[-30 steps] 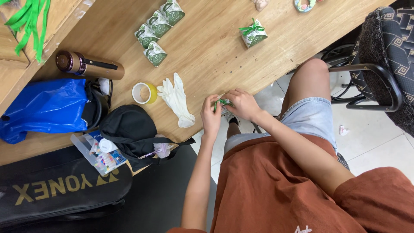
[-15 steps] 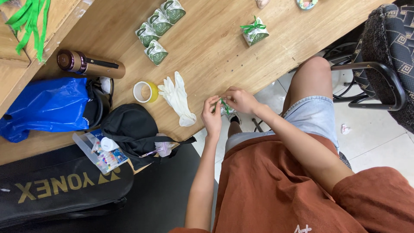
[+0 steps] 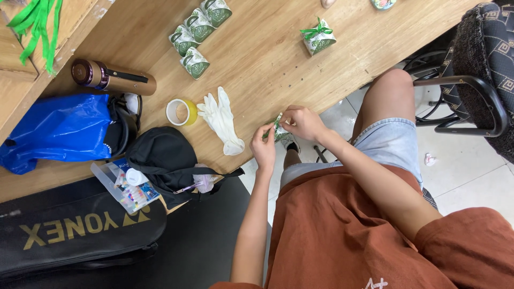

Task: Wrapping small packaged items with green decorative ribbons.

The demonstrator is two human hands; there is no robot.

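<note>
Head view shows both hands at frame centre, by the bench (image 3: 257, 59) edge — left hand (image 3: 264, 149) and right hand (image 3: 303, 122) each pinch the small green-white packet (image 3: 279, 130), probably to fold it.

Three green-white packets (image 3: 197, 33) clustered far on table, ribboned green-white box (image 3: 318, 38) apart right

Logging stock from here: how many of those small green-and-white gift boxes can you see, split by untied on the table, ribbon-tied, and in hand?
Untied boxes grouped on the table: 4
Ribbon-tied box on the table: 1
Box in hand, between left hand and right hand: 1
Total: 6
</note>
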